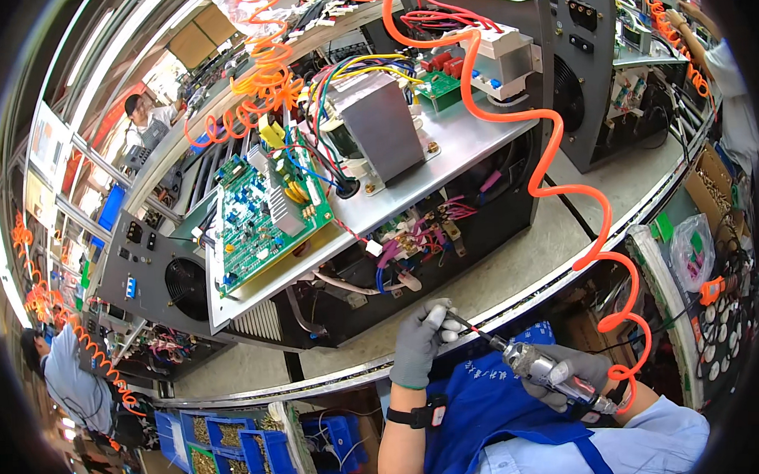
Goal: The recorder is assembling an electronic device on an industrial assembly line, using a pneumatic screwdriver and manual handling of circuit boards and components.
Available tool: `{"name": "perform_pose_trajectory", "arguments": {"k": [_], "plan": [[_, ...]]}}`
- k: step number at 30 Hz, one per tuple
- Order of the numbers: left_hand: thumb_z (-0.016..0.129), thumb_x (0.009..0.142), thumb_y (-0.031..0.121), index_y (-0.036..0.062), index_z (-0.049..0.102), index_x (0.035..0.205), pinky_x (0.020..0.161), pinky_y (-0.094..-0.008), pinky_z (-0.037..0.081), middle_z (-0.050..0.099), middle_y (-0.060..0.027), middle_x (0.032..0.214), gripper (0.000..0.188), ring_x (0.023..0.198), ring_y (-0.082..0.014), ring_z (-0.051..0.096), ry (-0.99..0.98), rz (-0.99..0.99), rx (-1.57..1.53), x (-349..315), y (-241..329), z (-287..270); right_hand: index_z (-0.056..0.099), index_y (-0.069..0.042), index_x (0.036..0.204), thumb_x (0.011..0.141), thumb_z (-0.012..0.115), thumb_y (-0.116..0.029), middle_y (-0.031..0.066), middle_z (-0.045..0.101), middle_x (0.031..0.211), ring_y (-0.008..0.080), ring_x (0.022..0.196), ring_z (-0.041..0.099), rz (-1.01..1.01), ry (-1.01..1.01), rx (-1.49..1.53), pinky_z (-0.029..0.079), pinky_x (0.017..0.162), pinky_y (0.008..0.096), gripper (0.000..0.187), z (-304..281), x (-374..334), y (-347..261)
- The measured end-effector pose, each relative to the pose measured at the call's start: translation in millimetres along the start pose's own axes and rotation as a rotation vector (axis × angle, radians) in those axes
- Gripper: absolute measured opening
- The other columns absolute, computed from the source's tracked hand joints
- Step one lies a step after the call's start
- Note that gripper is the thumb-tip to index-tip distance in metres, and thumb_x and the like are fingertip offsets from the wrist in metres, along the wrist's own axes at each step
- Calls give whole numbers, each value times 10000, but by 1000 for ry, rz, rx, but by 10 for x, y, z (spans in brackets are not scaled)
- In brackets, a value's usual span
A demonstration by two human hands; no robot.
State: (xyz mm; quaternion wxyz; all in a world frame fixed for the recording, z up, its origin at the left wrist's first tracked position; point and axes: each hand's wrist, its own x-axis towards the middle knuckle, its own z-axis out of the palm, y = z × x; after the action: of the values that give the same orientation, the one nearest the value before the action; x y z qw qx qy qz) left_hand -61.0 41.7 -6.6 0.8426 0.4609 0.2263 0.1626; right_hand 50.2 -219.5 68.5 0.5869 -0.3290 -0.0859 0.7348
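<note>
My right hand [570, 372], in a grey glove, is wrapped round a silver air screwdriver [530, 364]. Its long dark bit [475, 330] points up and left. At the bit's tip my left hand [422, 342], also gloved in grey, is closed in a pinch; whether a screw sits between the fingers is too small to see. Beyond both hands stands an opened dark metal machine housing [415, 286]. Across its top lies a metal plate [451, 134] bearing a green circuit board [270, 220] and a large grey transformer [375, 124].
An orange coiled air hose [552, 156] hangs down in front of the housing to the screwdriver. Blue bins [266, 458] of small metal fasteners stand at the lower left. More housings [595, 71] sit along the line. Other people [75, 373] work at the left and far right.
</note>
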Motion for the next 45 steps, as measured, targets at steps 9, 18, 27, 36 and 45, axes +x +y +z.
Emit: {"name": "perform_pose_trajectory", "arguments": {"k": [9,18,27,36,45], "plan": [[537,1001,223,-39,600,1163,558,-271,520,657,-124,923,314,675,-148,645,-1,-32,42,133,8,199,426,-25,1268,692,760,-229,89,530,827,153,596,585,-49,75,-48,505,524,298,696,36,-62,-37],[569,906,512,22,304,1481,660,-446,541,665,-165,699,801,727,-354,688,521,73,1469,172,382,496,431,-19,1295,677,760,-223,77,539,841,152,600,577,-124,126,-117,495,545,278,728,64,-80,-205],[537,937,430,54,585,1197,623,-482,532,679,-191,728,460,703,-367,680,353,204,1887,356,507,104,416,-25,1343,680,765,-207,83,533,839,155,612,578,-154,104,-109,496,551,285,771,18,-91,-181],[593,938,213,3,624,981,355,-271,361,601,-75,579,216,372,-124,504,393,-39,870,439,587,245,404,-16,1365,673,739,-214,86,537,838,153,615,583,-159,96,-90,497,557,280,794,9,-146,-239],[610,933,198,41,620,922,304,-231,231,431,24,546,158,342,-83,336,295,-196,-222,451,568,142,406,-11,1342,700,720,-178,90,542,841,158,579,586,-125,66,-185,499,521,289,734,-82,25,-244]]}}
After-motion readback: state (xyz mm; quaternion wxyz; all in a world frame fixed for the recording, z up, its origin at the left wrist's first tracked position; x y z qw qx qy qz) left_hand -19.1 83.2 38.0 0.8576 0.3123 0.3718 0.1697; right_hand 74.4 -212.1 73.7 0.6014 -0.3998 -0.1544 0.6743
